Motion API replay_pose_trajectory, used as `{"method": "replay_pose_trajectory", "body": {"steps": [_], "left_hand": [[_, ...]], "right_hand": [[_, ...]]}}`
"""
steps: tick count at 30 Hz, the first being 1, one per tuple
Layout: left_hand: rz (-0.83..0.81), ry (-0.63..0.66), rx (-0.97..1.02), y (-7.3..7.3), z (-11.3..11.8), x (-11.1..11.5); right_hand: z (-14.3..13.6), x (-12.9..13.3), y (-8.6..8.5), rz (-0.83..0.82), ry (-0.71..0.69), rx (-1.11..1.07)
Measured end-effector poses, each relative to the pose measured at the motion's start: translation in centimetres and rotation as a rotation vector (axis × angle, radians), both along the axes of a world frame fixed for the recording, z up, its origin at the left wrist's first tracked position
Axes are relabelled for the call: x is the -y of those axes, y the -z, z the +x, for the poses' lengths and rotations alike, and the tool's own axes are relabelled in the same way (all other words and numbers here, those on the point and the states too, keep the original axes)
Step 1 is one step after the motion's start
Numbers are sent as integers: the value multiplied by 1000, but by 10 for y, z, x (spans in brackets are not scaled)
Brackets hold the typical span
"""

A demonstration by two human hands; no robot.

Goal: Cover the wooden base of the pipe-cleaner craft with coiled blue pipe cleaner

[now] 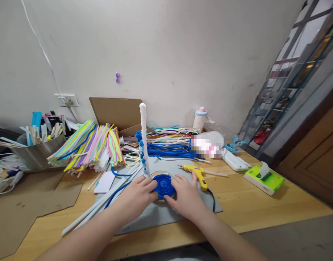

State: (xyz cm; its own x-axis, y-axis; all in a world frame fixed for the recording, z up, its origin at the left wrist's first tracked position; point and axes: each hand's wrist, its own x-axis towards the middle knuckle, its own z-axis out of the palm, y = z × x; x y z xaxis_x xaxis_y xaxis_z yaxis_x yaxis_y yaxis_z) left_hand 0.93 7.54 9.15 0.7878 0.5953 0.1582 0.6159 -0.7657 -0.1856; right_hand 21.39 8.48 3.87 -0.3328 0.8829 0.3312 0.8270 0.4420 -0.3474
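Note:
A round blue coil of fuzzy pipe cleaner (163, 185) lies flat on a round cardboard base (163, 201). My left hand (141, 192) presses its curled fingers against the coil's left edge. On the opposite side, my right hand (186, 192) grips the right edge, thumb at the front and fingers behind. Behind the left fingers rises an upright white fuzzy post (143, 134), with blue and light-blue fuzzy flowers (140, 148) down its left side. The undersides of my fingers are hidden. A yellow glue gun (195, 171) lies just beyond my right hand.
A grey mat (144, 221) lies under the work, with white strips (87, 214) at left. Pipe cleaner bundles (94, 145) and blue stems (166, 150) are behind. A metal pot (41, 154) stands left; a tissue pack (264, 181) and white power bank-like object (234, 160) lie right.

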Motion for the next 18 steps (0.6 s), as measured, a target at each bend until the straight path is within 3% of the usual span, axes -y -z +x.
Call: {"method": "replay_pose_trajectory", "body": {"steps": [7,18], "left_hand": [[64,154,-70,-12,6,-12],[96,221,-99,-15,11,-20]], "right_hand": [[-9,2,-2,13,48,29],[-13,2,-1,14,65,40]]}}
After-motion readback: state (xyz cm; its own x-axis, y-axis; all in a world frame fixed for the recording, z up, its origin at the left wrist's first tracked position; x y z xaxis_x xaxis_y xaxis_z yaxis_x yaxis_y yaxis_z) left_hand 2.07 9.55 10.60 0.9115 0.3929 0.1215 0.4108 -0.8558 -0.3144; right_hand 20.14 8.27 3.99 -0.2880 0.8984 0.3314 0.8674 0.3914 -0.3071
